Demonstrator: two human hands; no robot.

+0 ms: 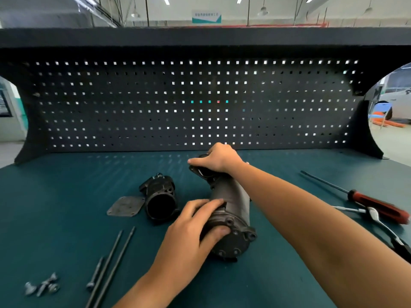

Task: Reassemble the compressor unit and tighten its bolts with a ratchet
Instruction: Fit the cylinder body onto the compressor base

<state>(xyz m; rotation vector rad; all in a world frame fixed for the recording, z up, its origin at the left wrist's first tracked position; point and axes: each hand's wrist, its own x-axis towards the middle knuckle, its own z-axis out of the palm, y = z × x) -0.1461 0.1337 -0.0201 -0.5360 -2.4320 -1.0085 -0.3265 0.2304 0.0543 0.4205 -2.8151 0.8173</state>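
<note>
A grey cylindrical compressor body [231, 196] lies on the teal bench, its bolted end cap [235, 238] facing me. My left hand [195, 225] grips the near end, fingers over the top and thumb on the cap. At the far end my right hand [219, 157] holds the flanged end piece [200, 171]. A black housing [160, 196] with an open mouth lies to the left, beside a flat grey gasket plate [125, 205]. The ratchet [382, 225] lies at the right edge.
Long bolts [111, 263] lie at the front left, with small screws [42, 286] in the corner. A red-handled screwdriver [375, 204] rests at the right, partly over the ratchet. A black pegboard [200, 103] walls off the back of the bench [66, 185].
</note>
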